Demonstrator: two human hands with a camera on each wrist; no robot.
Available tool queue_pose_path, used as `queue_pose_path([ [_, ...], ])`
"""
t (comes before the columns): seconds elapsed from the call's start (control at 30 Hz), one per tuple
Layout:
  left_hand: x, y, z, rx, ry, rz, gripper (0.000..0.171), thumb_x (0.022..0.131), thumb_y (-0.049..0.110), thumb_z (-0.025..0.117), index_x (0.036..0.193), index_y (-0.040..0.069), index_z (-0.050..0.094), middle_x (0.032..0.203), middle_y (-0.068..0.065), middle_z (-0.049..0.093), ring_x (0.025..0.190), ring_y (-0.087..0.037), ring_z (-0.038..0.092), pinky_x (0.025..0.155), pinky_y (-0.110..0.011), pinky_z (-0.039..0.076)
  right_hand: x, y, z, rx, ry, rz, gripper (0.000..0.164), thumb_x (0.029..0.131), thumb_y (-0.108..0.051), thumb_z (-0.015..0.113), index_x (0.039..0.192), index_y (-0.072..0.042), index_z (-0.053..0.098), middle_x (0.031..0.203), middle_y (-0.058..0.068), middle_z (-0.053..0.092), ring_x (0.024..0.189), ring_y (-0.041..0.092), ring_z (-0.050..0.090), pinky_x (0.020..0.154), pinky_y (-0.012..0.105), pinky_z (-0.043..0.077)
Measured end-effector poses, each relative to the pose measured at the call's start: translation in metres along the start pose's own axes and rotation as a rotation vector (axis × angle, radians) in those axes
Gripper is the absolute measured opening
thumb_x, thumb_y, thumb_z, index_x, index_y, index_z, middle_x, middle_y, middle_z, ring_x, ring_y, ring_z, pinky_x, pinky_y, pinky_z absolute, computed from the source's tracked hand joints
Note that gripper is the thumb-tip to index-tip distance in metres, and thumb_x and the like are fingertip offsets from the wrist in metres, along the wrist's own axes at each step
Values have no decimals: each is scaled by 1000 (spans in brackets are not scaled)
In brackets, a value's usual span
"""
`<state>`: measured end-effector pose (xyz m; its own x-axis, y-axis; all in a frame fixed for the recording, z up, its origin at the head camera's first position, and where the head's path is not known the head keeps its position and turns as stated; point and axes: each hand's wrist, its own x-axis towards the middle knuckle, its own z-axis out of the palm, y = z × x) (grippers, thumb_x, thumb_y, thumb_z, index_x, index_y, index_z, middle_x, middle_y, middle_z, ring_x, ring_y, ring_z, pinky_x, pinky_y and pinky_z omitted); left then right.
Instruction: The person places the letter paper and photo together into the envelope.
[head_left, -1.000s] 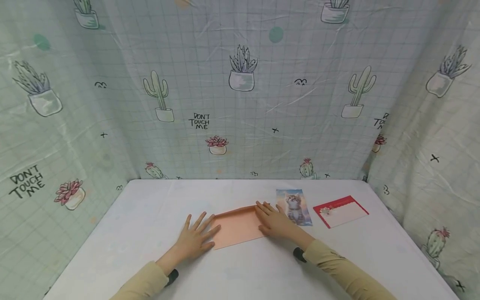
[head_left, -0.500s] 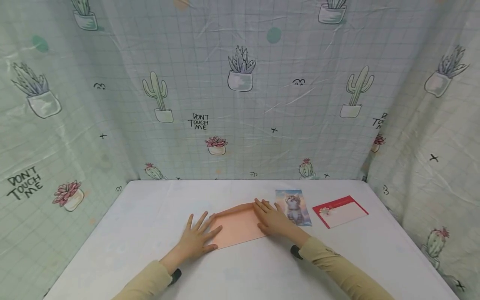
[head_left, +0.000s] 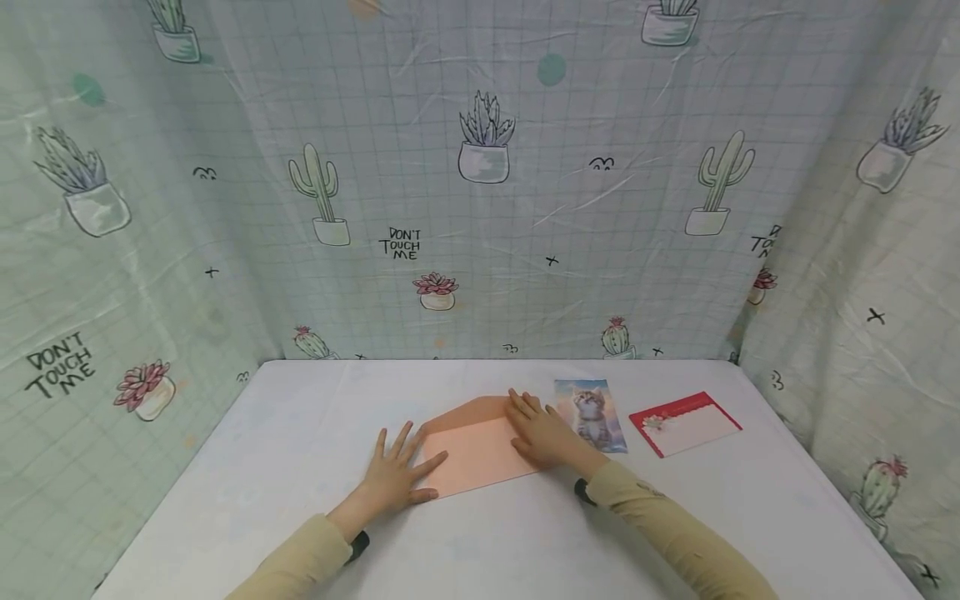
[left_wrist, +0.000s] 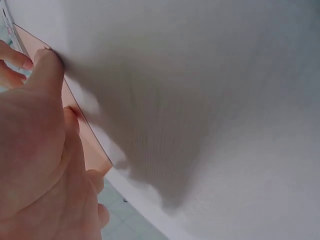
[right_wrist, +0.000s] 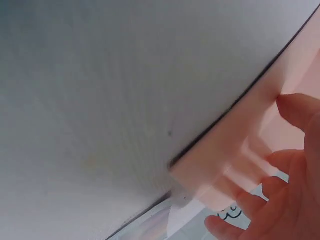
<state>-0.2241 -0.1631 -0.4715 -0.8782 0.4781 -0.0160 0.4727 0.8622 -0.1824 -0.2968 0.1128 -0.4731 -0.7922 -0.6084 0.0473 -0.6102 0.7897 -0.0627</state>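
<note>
A peach envelope (head_left: 472,458) lies on the white table, its darker flap (head_left: 467,414) raised along the far edge. My left hand (head_left: 392,479) rests with spread fingers on the envelope's left end. In the left wrist view, the thumb of that left hand (left_wrist: 40,150) touches the envelope (left_wrist: 90,142) by its near edge. At the right end, my right hand (head_left: 545,433) lies over the envelope, its fingertips at the flap. The right wrist view has the right hand (right_wrist: 295,175) with loosely bent fingers, thumb tip touching the envelope (right_wrist: 225,160).
A kitten picture card (head_left: 591,417) lies just beyond the right hand. Farther right is a red-bordered card (head_left: 686,425) with a pale middle. The white table (head_left: 315,408) ends at a cactus-print curtain (head_left: 480,208) at the back and sides.
More of the envelope's flap shows now, standing farther out from the far edge. The right hand's fingertips have shifted slightly away from me with it. The left hand stays almost in place.
</note>
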Motion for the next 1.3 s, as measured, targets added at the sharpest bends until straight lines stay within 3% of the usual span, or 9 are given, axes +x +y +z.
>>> queue_pose_path([
  [0.37,7,-8,-2,-88,-42,-41,81,75,63,52,138,16,32,146,-12,27,135,-40,16,100,-65,14,8,7,2,26,-124,20,55,95,-36,37,142,-10,23,150,9,14,137,30,18,103,58,24],
  [0.53,9,-11,-5,-144,-41,-34,88,73,61,55,138,8,30,146,-13,26,135,-40,14,100,-67,11,9,7,1,1,-134,19,54,95,-36,36,141,-10,25,150,9,17,137,30,20,103,58,23],
  [0.8,18,-20,-4,-146,-72,4,101,68,67,57,138,-1,27,148,-14,22,136,-38,13,101,-65,12,10,4,-2,-7,-178,39,53,95,-38,34,142,-12,25,149,6,21,137,28,21,103,57,23],
  [1.03,25,-26,2,-106,-79,64,106,64,73,54,137,-1,29,146,-15,26,137,-36,15,101,-65,14,10,1,-4,9,-218,77,53,96,-38,33,142,-14,25,149,5,21,137,28,20,104,58,22],
  [1.3,27,-29,5,-145,-133,27,110,63,76,52,141,3,23,150,-9,18,138,-35,13,100,-66,14,9,-1,-5,-2,-221,88,52,96,-37,32,142,-15,25,149,4,21,137,28,21,104,57,23],
])
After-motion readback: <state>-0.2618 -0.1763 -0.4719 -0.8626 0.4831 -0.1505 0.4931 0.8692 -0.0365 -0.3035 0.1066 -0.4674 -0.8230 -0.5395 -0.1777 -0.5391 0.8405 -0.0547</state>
